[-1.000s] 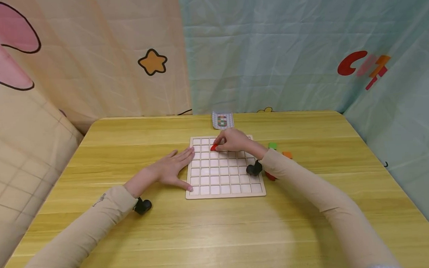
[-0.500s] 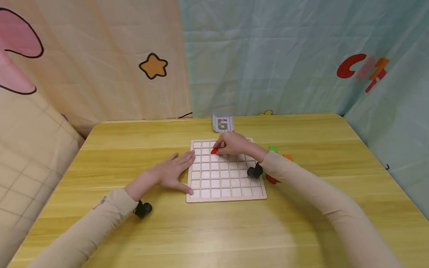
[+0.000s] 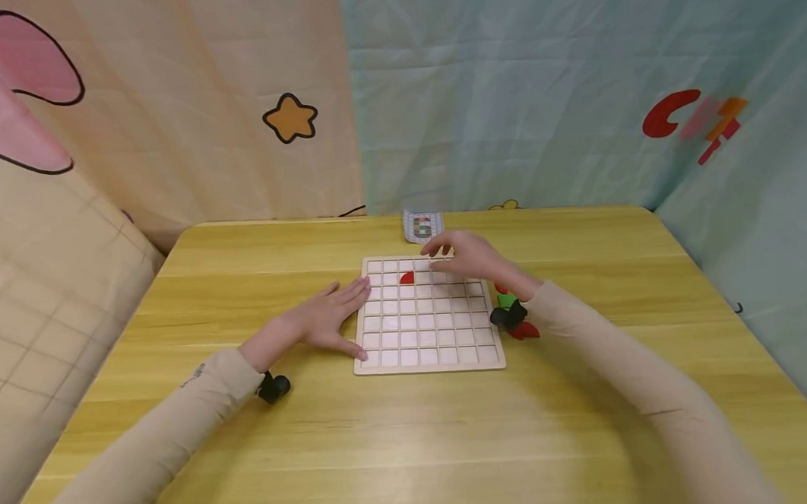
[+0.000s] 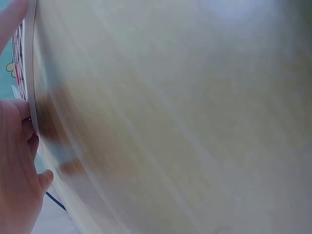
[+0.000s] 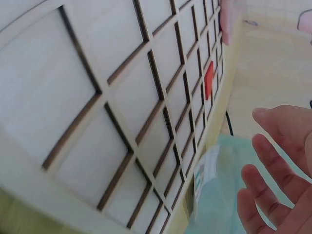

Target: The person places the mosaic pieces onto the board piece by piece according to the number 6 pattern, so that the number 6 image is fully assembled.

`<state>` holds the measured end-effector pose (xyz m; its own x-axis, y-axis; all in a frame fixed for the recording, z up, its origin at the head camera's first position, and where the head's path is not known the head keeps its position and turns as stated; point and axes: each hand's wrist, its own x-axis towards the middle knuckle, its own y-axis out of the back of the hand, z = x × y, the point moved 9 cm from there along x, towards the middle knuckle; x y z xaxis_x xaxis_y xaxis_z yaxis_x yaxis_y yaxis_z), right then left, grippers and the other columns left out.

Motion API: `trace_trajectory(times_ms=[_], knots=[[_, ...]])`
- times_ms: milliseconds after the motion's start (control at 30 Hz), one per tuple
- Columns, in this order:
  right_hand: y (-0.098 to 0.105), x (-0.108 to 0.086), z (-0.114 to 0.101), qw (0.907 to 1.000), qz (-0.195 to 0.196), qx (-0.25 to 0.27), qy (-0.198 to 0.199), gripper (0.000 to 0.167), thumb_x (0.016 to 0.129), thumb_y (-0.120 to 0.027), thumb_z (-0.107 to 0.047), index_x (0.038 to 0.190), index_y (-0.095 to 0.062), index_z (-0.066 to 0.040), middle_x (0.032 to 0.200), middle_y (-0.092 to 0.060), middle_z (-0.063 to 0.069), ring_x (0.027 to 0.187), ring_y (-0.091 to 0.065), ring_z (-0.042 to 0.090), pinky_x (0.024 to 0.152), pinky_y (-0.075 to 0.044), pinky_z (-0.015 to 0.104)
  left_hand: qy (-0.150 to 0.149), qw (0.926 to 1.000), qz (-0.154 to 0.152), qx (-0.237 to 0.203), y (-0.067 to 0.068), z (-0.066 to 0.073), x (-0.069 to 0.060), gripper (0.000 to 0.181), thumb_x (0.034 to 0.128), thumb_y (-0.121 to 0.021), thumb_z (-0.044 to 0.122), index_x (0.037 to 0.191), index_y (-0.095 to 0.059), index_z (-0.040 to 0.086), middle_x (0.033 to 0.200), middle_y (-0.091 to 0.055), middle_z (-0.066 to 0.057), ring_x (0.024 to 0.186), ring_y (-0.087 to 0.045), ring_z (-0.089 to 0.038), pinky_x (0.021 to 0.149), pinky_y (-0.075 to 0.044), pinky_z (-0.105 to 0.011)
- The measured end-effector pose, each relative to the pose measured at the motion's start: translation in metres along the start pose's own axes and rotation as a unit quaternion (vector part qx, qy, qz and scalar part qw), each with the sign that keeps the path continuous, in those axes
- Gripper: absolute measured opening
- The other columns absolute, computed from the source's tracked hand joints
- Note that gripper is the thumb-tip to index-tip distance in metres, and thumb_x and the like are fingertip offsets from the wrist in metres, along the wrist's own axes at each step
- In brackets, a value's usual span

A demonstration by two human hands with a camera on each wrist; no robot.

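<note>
One wood-grain table (image 3: 413,442) bears a gridded wooden board (image 3: 427,337). Left hand (image 3: 323,319) lies spread against the board's left edge; right hand (image 3: 471,256), thumb and fingers loosely parted, is over its far right part. Beyond the board, one printed pattern card (image 3: 423,226); in the board's second row from the far edge, third cell from left, a red quarter-circle tile (image 3: 407,278).

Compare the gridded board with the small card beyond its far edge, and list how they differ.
The board is much larger than the card. The board lies flat, while the card looks curved. The board is pale with one red piece visible on it; the card is printed in several colours. Both show a grid.
</note>
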<state>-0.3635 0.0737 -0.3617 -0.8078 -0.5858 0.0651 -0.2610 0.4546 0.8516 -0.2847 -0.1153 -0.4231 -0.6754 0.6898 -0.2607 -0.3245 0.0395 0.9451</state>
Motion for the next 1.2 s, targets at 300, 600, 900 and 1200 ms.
trace_trajectory(times_ms=[300,600,900,1200], knots=[[0.032,-0.029,0.013,0.9987,0.044,0.026,-0.001,0.031,0.088,-0.069,-0.016,0.118,-0.068,-0.006,0.114,-0.068,0.011,0.101,-0.058,0.024,0.087,-0.049,0.043,0.001,0.9999,0.01,-0.005,0.0,-0.001,-0.001,0.117,0.0759,-0.061,0.072,0.154,-0.007,0.003,0.163,0.002,-0.011,0.151,0.0,-0.026,0.121,-0.004,-0.054],[0.055,-0.065,0.038,0.9975,0.069,0.004,-0.014,0.031,0.087,-0.071,-0.015,0.117,-0.068,-0.007,0.113,-0.068,0.011,0.099,-0.059,0.024,0.083,-0.049,0.041,0.002,1.0,-0.004,-0.003,-0.002,-0.001,0.001,0.119,0.0752,-0.058,0.076,0.154,-0.004,0.005,0.163,0.005,-0.011,0.151,0.002,-0.025,0.121,-0.003,-0.053],[0.069,-0.098,0.066,0.9958,0.084,0.01,-0.036,0.03,0.087,-0.072,-0.016,0.115,-0.068,-0.005,0.113,-0.068,0.016,0.096,-0.059,0.026,0.077,-0.048,0.039,0.002,0.9999,-0.013,-0.01,-0.005,0.0,0.001,0.119,0.0752,-0.058,0.076,0.154,-0.004,0.005,0.163,0.005,-0.01,0.151,0.002,-0.025,0.121,-0.002,-0.053],[0.077,-0.124,0.091,0.9946,0.09,0.015,-0.049,0.034,0.086,-0.072,-0.016,0.116,-0.067,-0.002,0.112,-0.068,0.018,0.094,-0.06,0.026,0.074,-0.052,0.031,0.002,0.9999,-0.008,-0.006,-0.002,0.0,0.0,0.118,0.0761,-0.06,0.073,0.154,-0.006,0.004,0.163,0.004,-0.012,0.151,0.0,-0.026,0.121,-0.003,-0.054]])
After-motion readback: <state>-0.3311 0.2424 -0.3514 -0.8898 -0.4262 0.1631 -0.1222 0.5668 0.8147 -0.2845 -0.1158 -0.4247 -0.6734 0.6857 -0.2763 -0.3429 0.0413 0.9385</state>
